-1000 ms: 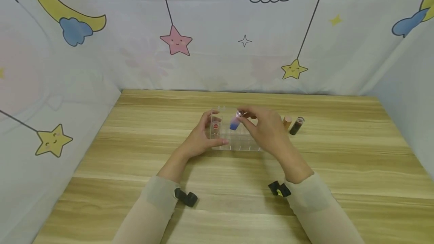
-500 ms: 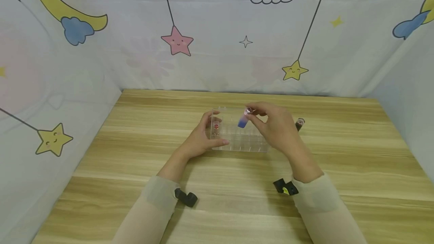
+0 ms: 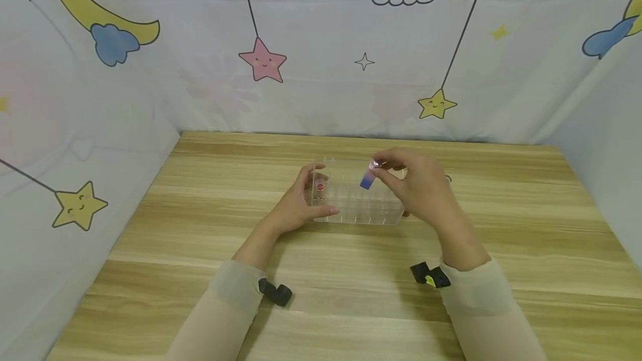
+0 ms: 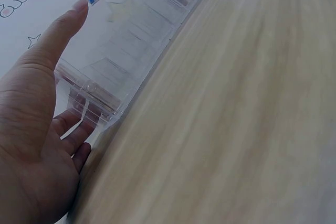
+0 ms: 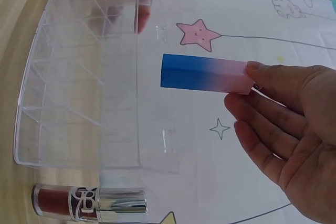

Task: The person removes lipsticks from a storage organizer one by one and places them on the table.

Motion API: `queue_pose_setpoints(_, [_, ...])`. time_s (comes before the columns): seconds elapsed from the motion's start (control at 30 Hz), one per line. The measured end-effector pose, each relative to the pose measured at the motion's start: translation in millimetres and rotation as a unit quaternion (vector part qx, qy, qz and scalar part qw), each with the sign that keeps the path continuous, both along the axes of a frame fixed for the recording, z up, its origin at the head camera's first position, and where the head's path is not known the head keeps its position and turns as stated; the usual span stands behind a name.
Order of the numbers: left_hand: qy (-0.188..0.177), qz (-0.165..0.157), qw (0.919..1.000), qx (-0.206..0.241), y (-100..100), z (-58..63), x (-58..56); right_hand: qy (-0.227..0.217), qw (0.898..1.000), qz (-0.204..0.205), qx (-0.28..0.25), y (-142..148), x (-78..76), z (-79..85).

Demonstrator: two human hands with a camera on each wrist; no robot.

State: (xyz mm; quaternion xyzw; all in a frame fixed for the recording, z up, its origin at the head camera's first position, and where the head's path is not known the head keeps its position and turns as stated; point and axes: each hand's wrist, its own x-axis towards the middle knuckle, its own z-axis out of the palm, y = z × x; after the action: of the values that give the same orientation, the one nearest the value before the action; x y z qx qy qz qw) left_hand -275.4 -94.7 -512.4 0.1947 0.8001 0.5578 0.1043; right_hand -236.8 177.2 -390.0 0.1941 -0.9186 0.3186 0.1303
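Note:
A clear acrylic organizer (image 3: 351, 213) with several compartments stands on the table, and a tube with a red end (image 3: 320, 187) sits in its leftmost part. My left hand (image 3: 296, 205) holds the organizer's left end, thumb along the front and fingers behind. Above the compartments, my right hand (image 3: 418, 185) pinches a pink-to-blue lipstick tube (image 3: 368, 177) by its pink end. In the right wrist view the tube's blue end (image 5: 178, 71) points towards the organizer, apart from it. My right hand's thumb and forefinger do the pinching; its other fingers (image 5: 257, 140) curl loosely.
A lip gloss tube with a silver cap (image 5: 123, 205) stands beside the organizer's right end. Behind my right hand, the top of another tube (image 3: 448, 179) just shows. The wooden table (image 3: 331, 305) meets a printed cloth backdrop (image 3: 321, 105).
My right hand has moved right along the organizer with the pink-to-blue tube, covering most of the tubes standing at the right. My left hand has stayed in place.

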Motion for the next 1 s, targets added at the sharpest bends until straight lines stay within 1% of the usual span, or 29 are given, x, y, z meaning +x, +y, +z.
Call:
queue_pose_setpoints(0.2, [-0.003,-0.004,1.0000,-0.001,-0.4,-1.5,0.4,-0.017,1.000,-0.005,0.001,5.4,2.5,2.8])
queue_pose_setpoints(0.37, [0.001,-0.005,1.0000,-0.002,-0.7,-1.6,0.9,-0.019,1.000,-0.004,0.001,9.1,4.3,5.7])
queue_pose_setpoints(0.53, [0.001,-0.002,1.0000,-0.002,-1.4,-3.5,0.9,-0.020,1.000,0.004,-0.003,11.5,5.0,7.6])
queue_pose_setpoints(0.7, [-0.001,0.000,1.0000,-0.005,-1.9,-5.3,1.2,-0.031,0.999,0.011,-0.005,14.2,5.4,9.0])
queue_pose_setpoints(1.0, [0.002,-0.008,1.0000,-0.005,-2.0,-2.4,-0.7,-0.045,0.999,0.002,-0.017,23.4,5.4,13.7])
